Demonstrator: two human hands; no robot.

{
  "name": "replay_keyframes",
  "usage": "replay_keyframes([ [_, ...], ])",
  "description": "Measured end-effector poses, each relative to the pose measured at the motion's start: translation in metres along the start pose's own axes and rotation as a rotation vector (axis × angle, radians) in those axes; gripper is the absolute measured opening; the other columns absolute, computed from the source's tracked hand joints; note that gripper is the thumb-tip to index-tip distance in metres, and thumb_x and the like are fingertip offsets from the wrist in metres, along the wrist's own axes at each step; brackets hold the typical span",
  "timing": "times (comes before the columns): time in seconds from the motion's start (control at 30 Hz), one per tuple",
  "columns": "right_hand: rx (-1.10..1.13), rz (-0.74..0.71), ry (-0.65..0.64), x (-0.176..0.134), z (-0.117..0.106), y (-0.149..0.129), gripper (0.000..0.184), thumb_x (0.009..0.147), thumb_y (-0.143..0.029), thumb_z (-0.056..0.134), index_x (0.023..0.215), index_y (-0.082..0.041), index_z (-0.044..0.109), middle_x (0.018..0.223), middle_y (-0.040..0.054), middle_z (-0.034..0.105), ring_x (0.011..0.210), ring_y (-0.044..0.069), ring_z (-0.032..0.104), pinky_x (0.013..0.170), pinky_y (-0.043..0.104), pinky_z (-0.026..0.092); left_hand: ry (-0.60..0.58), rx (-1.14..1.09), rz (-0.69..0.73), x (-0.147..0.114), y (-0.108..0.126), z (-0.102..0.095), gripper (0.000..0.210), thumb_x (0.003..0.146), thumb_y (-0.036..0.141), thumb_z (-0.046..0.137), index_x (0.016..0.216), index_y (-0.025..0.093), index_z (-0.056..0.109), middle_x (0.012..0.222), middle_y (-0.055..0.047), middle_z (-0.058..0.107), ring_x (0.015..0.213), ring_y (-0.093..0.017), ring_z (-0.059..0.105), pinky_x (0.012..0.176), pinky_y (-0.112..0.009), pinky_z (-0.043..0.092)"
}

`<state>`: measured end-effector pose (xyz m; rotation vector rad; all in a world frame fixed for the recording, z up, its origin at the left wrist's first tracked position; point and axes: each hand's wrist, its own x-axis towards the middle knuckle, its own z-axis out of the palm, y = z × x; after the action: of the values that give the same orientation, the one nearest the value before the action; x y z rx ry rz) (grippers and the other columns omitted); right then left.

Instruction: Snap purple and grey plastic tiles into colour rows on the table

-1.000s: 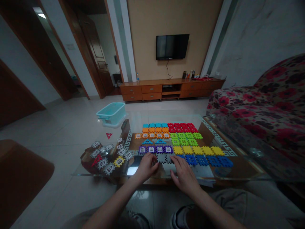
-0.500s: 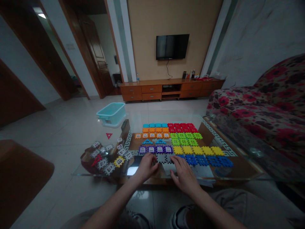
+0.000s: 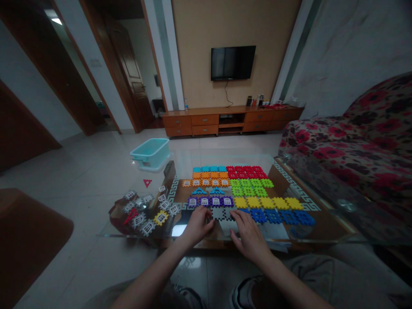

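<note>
A short row of grey interlocking tiles (image 3: 219, 213) lies flat on the glass table between my hands. My left hand (image 3: 200, 223) rests at its left end, fingers bent and thumb apart from them. At the right end, the fingertips of my right hand (image 3: 247, 231) touch or nearly touch the tiles, its thumb spread away. Purple window tiles (image 3: 204, 201) sit just behind the grey row. Blue tiles (image 3: 273, 216) run off to the right of my right hand, with yellow tiles (image 3: 252, 203) behind them. My fingers cover both ends of the grey row.
Orange tiles (image 3: 210, 175), green tiles (image 3: 246, 183), red tiles (image 3: 246, 172) and light-blue tiles (image 3: 210, 169) form rows farther back. Loose grey window pieces (image 3: 148, 227) and a yellow window tile (image 3: 161, 218) lie at left. Beyond the table stands a turquoise tub (image 3: 149, 161).
</note>
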<state>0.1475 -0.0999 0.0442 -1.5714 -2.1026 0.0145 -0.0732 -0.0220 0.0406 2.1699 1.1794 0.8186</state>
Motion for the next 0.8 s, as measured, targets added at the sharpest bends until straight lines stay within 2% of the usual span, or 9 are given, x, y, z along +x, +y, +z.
replay_keyframes([
  [0.37, 0.010, 0.002, 0.003, 0.0010, 0.0012, 0.0006, 0.050, 0.086, -0.016, 0.055, 0.135, -0.014, 0.050, 0.131, 0.0173, 0.056, 0.121, 0.032, 0.053, 0.101, 0.050, 0.049, -0.003, 0.016, 0.011, -0.0003, 0.0005, 0.0000, 0.010, 0.081, 0.017, 0.068, 0.087, 0.018, 0.060, 0.089, -0.004, 0.060, 0.087, -0.020, 0.056, 0.077, -0.030, 0.042],
  [0.8, 0.025, -0.011, 0.022, 0.0001, 0.0027, 0.0027, 0.050, 0.087, -0.017, 0.054, 0.137, -0.018, 0.048, 0.131, 0.0163, 0.056, 0.120, 0.032, 0.053, 0.099, 0.052, 0.050, 0.005, 0.010, 0.012, 0.0009, 0.0017, -0.0015, 0.011, 0.081, 0.017, 0.068, 0.087, 0.018, 0.060, 0.089, -0.004, 0.061, 0.087, -0.021, 0.057, 0.077, -0.030, 0.042],
])
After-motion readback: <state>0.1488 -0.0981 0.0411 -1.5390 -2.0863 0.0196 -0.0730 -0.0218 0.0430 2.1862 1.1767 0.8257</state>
